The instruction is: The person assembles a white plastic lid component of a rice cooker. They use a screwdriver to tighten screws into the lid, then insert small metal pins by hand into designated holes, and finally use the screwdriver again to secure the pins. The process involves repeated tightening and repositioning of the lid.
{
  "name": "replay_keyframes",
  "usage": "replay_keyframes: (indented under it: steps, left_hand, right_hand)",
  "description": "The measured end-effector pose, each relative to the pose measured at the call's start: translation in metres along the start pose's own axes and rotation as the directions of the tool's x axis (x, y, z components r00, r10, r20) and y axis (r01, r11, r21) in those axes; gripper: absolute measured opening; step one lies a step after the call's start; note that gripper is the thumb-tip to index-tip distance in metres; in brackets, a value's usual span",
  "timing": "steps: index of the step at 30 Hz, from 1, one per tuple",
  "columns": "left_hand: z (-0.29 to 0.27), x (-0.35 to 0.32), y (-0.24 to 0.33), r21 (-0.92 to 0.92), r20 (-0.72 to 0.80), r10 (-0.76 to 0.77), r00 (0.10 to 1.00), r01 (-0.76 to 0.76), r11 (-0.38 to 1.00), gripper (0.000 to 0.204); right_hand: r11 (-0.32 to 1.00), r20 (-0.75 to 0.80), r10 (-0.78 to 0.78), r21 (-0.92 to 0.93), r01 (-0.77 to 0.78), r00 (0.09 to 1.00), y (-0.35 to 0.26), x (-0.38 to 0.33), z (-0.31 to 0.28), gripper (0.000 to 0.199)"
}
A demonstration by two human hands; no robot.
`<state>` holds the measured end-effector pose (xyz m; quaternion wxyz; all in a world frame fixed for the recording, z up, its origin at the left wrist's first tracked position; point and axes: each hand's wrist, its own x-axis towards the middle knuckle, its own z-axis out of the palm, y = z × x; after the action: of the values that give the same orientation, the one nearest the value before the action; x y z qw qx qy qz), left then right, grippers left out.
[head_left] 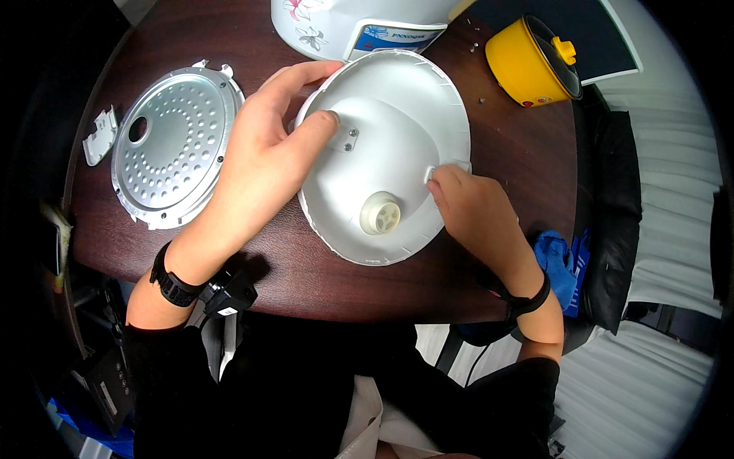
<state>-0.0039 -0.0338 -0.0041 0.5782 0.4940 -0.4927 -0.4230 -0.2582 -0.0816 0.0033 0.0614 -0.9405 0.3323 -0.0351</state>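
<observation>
A white rounded plastic lid shell (397, 138), apparently from a rice cooker, lies with its hollow inside facing up. My left hand (271, 145) grips its left rim, thumb pressed on the inside near a small plate with two screws (349, 140). At the right inner side, my right hand (474, 210) has its fingers closed on a small white plastic piece (430, 174), mostly covered by the fingertips. A cream round steam vent (380, 213) sticks up in the shell's lower part. Left of my left forearm lies a silver dimpled inner lid plate (174, 145) with a round hole.
A white rice cooker body (321, 30) with a flower print stands behind the shell. At the back right is a yellow pot (527, 65) with a dark lid; loose screws (473, 47) lie left of it. A small white plastic part (100, 138) rests at the table's left edge.
</observation>
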Motion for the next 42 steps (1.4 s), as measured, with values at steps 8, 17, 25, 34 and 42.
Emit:
replay_keyframes:
  steps: [8,17,25,34,42]
  left_hand:
    - [0.0,0.0,-0.001,-0.014,0.006,-0.007,1.0,0.007,1.0,0.043]
    - [0.0,0.0,0.001,-0.003,0.014,-0.01,1.0,0.01,1.0,0.042]
    - [0.0,-0.001,0.001,-0.01,0.01,0.027,1.0,-0.026,1.0,0.041]
    - [-0.001,0.0,0.0,0.013,0.009,0.007,1.0,-0.007,1.0,0.042]
    - [-0.001,-0.001,0.001,0.003,0.01,0.011,1.0,-0.011,1.0,0.042]
  right_hand:
    - [0.995,-0.091,0.087,0.054,-0.082,0.992,-0.001,-0.002,0.016,0.016]
    - [0.956,-0.058,0.239,0.192,-0.224,0.969,-0.006,0.001,0.02,0.025]
    - [0.926,-0.006,0.308,0.232,-0.299,0.951,0.003,0.002,-0.003,0.027]
    - [0.993,0.015,-0.041,-0.111,0.042,0.999,0.004,0.004,-0.005,0.018]
    - [0.999,-0.023,-0.005,-0.049,0.004,1.0,0.002,0.003,0.007,0.021]
